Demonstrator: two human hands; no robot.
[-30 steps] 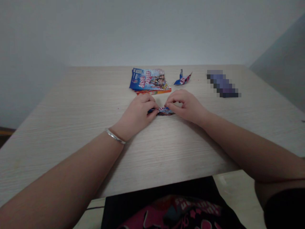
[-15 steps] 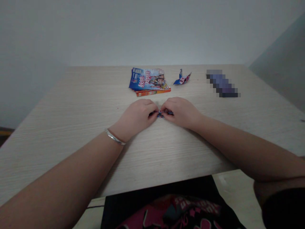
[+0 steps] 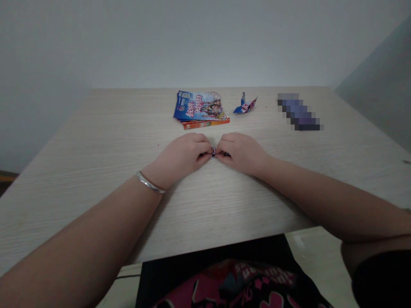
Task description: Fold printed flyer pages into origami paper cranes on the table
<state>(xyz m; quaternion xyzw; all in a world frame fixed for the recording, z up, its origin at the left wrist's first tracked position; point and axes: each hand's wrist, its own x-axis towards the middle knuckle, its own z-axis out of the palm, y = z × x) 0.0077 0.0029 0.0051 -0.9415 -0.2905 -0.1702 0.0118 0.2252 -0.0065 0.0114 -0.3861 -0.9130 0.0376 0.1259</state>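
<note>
My left hand [image 3: 184,155] and my right hand [image 3: 241,152] rest side by side on the wooden table [image 3: 105,141], fingers curled and fingertips meeting. Between them they pinch a small folded piece of printed paper [image 3: 213,151]; only a sliver of blue, red and white shows, the rest is hidden under my fingers. A silver bracelet [image 3: 148,183] circles my left wrist. Beyond my hands lies a stack of colourful printed sheets [image 3: 199,108], and to its right a finished folded paper figure [image 3: 245,105].
A blurred-out purple object [image 3: 299,114] lies at the far right of the table. A plain wall rises behind the table's far edge. The near edge runs just above my lap, where dark clothing with pink print [image 3: 231,278] shows.
My hands have drawn together over the folded paper. A second ago a wider strip of it showed between them; now my fingers cover nearly all of it.
</note>
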